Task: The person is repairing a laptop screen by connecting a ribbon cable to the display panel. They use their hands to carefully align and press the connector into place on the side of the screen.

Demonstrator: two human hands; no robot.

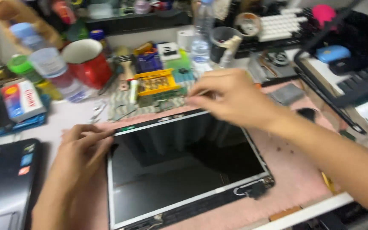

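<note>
Head view, looking down on a crowded workbench, picture smeared by motion. A bare laptop screen panel [184,166] lies flat on a pink mat [294,170], dark glass up, its long top edge toward the clutter at the back. Left hand [79,147] rests at the panel's upper left corner, fingertips laid on the edge, fingers loosely bent, nothing clasped. Right hand [231,98] reaches in over the top edge, thumb and fingers pinched narrow; whether something thin sits in the pinch, cannot tell through the blur. Behind the panel: a yellow bit case [156,83], a red cup [88,61], a clear water bottle [200,40]. A white keyboard [282,25] at the back right. A closed dark laptop [5,187] lies at the near left.
</note>
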